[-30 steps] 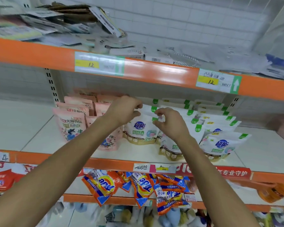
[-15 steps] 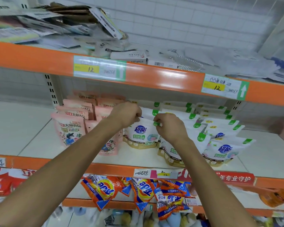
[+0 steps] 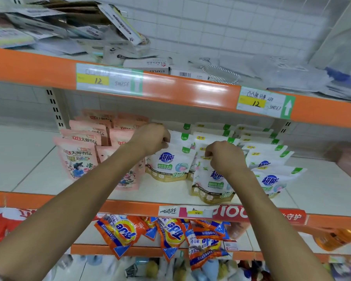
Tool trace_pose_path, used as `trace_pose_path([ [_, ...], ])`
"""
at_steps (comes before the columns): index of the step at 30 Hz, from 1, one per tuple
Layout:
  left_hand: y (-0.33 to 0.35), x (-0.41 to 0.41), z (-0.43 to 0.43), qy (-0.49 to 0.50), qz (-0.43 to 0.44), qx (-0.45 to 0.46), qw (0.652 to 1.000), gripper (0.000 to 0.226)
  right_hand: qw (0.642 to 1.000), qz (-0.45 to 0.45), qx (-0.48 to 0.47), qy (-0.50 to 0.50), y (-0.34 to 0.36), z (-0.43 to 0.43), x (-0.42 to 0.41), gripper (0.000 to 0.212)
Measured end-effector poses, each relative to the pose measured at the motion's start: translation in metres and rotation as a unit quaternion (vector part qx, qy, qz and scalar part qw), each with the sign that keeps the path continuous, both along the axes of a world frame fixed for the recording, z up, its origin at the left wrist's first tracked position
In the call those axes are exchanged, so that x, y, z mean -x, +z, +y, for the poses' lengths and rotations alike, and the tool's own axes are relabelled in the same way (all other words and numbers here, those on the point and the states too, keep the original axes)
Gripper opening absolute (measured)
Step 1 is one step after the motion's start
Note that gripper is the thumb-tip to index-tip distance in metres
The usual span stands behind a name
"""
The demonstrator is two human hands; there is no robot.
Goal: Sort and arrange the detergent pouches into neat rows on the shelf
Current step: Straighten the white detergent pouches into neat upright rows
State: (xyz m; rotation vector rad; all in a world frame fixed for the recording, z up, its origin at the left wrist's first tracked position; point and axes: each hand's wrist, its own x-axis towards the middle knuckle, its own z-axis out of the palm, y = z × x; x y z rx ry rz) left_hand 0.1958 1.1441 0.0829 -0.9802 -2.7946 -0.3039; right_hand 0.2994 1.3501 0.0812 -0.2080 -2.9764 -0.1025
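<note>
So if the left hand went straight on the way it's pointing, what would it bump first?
Most likely the white pouches lined up behind the pouch it grips. The left hand points up and to the right, into that row, though depth is hard to judge here.

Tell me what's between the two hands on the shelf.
Head view: the front white pouch, gripped by the left hand, and the white pouches behind it fill the gap to the right hand.
</note>
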Motion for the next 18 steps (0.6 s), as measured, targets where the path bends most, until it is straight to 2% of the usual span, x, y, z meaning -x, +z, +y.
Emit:
trace_pose_path([
  [10, -0.003, -0.003, 0.000, -0.001, 0.014, -0.005, 1.000, 0.019, 0.999, 0.042, -0.006, -0.008, -0.013, 0.006, 0.001, 0.036],
  [18, -0.002, -0.005, -0.003, 0.002, 0.009, -0.011, 1.000, 0.018, 0.999, 0.051, 0.013, -0.002, -0.018, 0.005, -0.001, 0.022],
])
